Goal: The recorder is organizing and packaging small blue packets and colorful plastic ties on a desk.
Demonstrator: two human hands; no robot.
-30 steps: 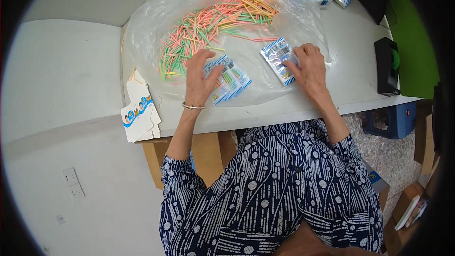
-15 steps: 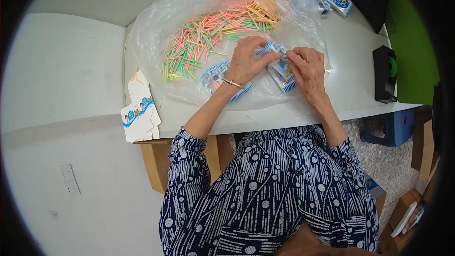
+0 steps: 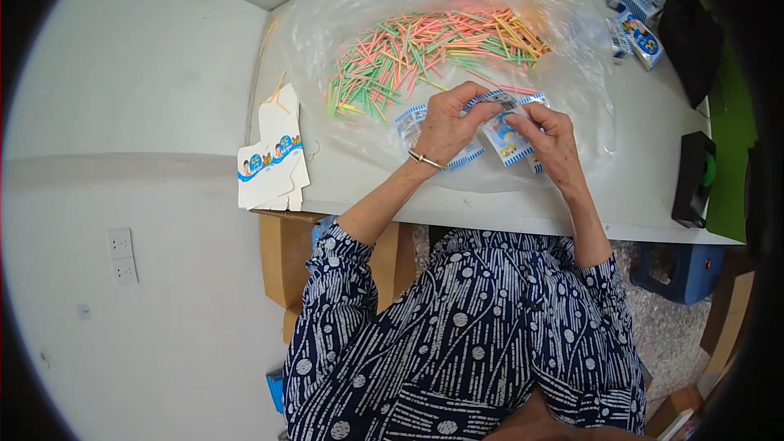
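A small blue-and-white packet with striped ends hangs between my two hands over a clear plastic sheet or bag. My left hand pinches its upper edge between thumb and fingers. The fingers of my right hand are closed on its right side. Another packet lies partly hidden under my left hand and wrist. More striped packaging shows in part around my right hand. Beyond my hands, a wide heap of thin pink, green and yellow sticks rests on the plastic.
A folded white carton lies at the table's left edge. Small boxes and a black bag sit at the far right. A black tape dispenser stands by the green panel. A blue stool is below the table.
The whole view has shifted, so the table appears further right. Between my hands the packet now shows more of its printed front, and my hands remain close together.
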